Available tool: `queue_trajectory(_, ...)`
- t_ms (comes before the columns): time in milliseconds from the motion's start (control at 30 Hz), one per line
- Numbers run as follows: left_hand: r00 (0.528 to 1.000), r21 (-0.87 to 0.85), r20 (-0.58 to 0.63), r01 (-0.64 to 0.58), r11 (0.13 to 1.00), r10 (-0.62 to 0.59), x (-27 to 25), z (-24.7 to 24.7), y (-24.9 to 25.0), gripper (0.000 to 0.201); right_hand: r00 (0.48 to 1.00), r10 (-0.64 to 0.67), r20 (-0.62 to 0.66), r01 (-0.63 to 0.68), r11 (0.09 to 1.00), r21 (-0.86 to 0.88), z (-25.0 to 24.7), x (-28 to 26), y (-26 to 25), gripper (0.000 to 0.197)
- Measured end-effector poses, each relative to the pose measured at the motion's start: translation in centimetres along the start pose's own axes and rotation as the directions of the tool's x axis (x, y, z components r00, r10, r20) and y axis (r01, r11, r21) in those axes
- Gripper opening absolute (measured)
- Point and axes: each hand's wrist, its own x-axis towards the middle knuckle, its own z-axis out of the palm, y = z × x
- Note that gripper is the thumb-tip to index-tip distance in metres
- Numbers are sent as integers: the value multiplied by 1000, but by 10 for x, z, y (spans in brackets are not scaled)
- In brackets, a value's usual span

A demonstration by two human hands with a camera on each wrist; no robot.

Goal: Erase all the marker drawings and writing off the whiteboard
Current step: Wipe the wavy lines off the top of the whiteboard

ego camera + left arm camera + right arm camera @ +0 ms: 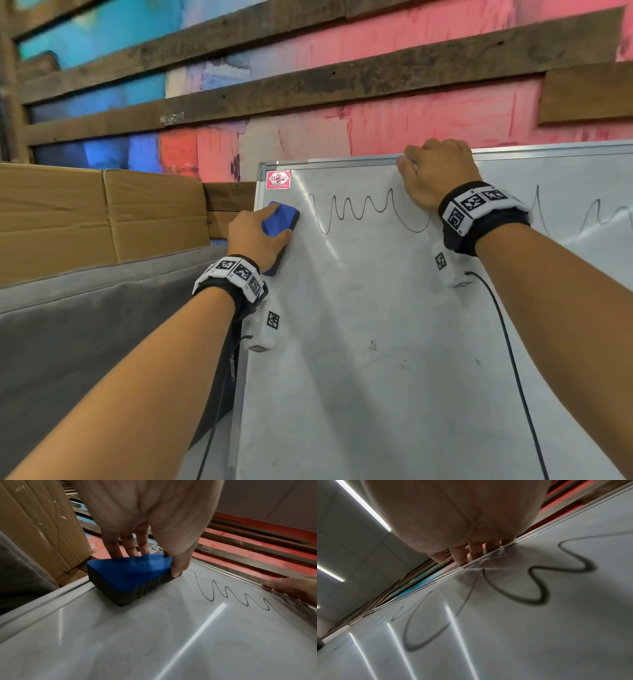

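A whiteboard leans against the wall, with a black wavy marker line running across its upper part. My left hand grips a blue eraser with a dark felt base and presses it flat on the board near the top left corner, just left of where the line starts. In the left wrist view the eraser sits between thumb and fingers, with the wavy line to its right. My right hand grips the board's top frame, fingers hooked over the edge, above the wavy line.
Cardboard boxes and a grey padded surface stand left of the board. Behind is a wall painted pink and blue, with dark wooden planks. A red sticker marks the board's top left corner. A black cable hangs from my right wrist.
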Motion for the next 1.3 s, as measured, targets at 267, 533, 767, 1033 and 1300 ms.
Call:
queue_trajectory(267, 996, 64, 27, -84, 994, 82, 14, 0, 16, 64, 999, -40, 33, 39, 999, 14, -6, 0, 3, 63)
queue_trajectory(533, 995, 16, -5, -99, 995, 100, 14, 3, 33, 62, 998, -51, 24, 50, 998, 39, -10, -3, 6, 47)
queue_trajectory(767, 988, 3, 32, -151, 989, 151, 10, -4, 35, 58, 999, -35, 4, 35, 999, 20, -9, -6, 5, 42)
queue_trajectory(1033, 995, -22, -4, -96, 995, 96, 9, -3, 41, 61, 999, -34, -12, 34, 999, 16, -15, -10, 2, 46)
queue_trajectory(1300, 996, -13, -25, -85, 996, 84, 1, -9, 49, 60, 1000, -11, -14, 11, 1000, 22, -21, -13, -2, 54)
